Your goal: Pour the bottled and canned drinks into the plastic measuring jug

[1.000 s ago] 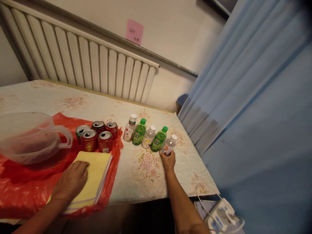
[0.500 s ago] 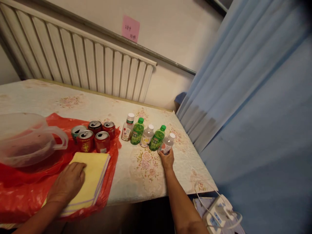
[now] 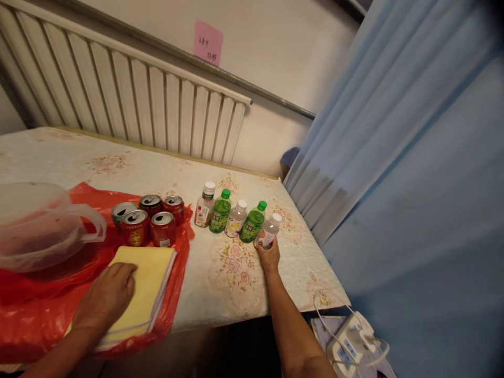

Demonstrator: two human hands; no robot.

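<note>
My right hand (image 3: 269, 256) is closed round the base of a small clear bottle with a white cap (image 3: 268, 231), the rightmost in a row of small bottles on the table. Left of it stand a green bottle (image 3: 252, 223), a clear bottle (image 3: 236, 218), another green bottle (image 3: 219, 212) and a white-capped bottle with a red label (image 3: 203, 205). My left hand (image 3: 107, 294) lies palm down, fingers loosely curled, on a folded yellow cloth (image 3: 145, 287) that rests on a red plastic bag (image 3: 35, 304).
Several opened red cans (image 3: 148, 224) stand on the red bag beside a clear plastic jug (image 3: 37, 224). The table with a floral cloth (image 3: 236, 283) ends near a blue curtain (image 3: 413, 173). A white radiator (image 3: 129, 100) runs behind. A white power strip (image 3: 350, 344) lies below right.
The view has drifted slightly, shifting everything a little left and up. Both hands keep their places, the right still on the bottle.
</note>
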